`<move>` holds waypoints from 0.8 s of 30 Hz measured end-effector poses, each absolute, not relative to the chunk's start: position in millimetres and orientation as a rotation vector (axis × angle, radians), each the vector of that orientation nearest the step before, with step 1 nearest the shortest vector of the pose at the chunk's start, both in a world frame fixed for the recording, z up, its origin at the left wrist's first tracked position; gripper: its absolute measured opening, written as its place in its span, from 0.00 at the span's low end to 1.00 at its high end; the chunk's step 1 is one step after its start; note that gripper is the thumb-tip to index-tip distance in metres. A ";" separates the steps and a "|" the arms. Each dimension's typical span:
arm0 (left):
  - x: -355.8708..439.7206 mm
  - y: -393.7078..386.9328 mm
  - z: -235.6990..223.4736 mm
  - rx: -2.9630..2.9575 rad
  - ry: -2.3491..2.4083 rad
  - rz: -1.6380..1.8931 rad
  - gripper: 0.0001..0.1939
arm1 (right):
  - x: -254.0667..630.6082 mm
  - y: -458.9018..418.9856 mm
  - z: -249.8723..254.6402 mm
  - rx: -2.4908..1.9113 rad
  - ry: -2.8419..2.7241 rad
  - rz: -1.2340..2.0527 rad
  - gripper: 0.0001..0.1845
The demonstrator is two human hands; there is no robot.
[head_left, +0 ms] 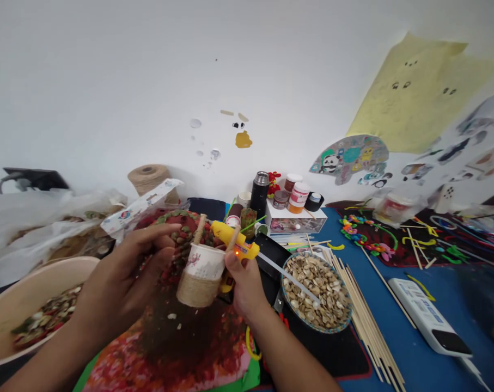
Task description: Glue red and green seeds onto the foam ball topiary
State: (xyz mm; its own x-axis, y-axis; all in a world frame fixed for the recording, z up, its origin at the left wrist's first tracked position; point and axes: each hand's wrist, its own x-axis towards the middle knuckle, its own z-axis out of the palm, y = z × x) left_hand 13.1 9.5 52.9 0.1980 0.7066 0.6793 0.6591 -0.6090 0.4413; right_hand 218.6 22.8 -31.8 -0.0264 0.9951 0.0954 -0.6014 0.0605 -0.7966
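My right hand (247,283) is closed at the right side of a paper cup (207,261), with the thumb against one of its two upright sticks. Brown twine (197,289) is wound around the cup's lower half, and the cup tilts slightly. Directly behind it is a yellow hot glue gun (230,234) with a lit orange lamp and a long glue stick (287,277) jutting from its rear. Whether my right fingers also grip the gun is hidden. To the left of the cup, my left hand (126,277) is open, fingers bent and apart, holding nothing visible.
A bowl of shells (316,288) and a bundle of wooden sticks (365,321) lie to the right, near a white power strip (428,316). At left stands a beige basin (1,326). Behind are a twine spool (148,177), a black thermos (260,193) and paint jars (298,196).
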 end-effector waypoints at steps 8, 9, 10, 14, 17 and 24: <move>-3.8 1.3 17.4 2.274 1.260 1.088 0.16 | 221.0 25.0 -26.7 -0.625 -0.772 1.393 0.40; -6.8 -0.7 12.6 2.241 1.264 1.061 0.16 | 221.7 25.7 -26.3 -0.620 -0.763 1.377 0.41; -9.3 -3.1 9.5 2.211 1.272 1.049 0.16 | 222.2 26.3 -26.2 -0.616 -0.755 1.359 0.41; -13.2 -12.2 8.2 2.154 1.287 1.141 0.16 | 222.7 27.0 -27.8 -0.609 -0.756 1.352 0.39; -10.4 -14.7 10.1 2.066 1.242 1.213 0.13 | 222.2 25.5 -27.9 -0.611 -0.755 1.355 0.38; -4.6 -14.0 15.7 1.944 1.205 0.977 0.16 | 223.3 24.0 -22.7 -0.652 -0.742 1.344 0.39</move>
State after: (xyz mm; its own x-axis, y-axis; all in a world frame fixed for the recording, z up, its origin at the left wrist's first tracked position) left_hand -4.6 -14.0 15.7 0.3023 0.9182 0.2561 0.4399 -0.3727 0.8170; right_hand 223.3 24.0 -22.7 0.0707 0.9928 0.0971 -0.6112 0.1200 -0.7823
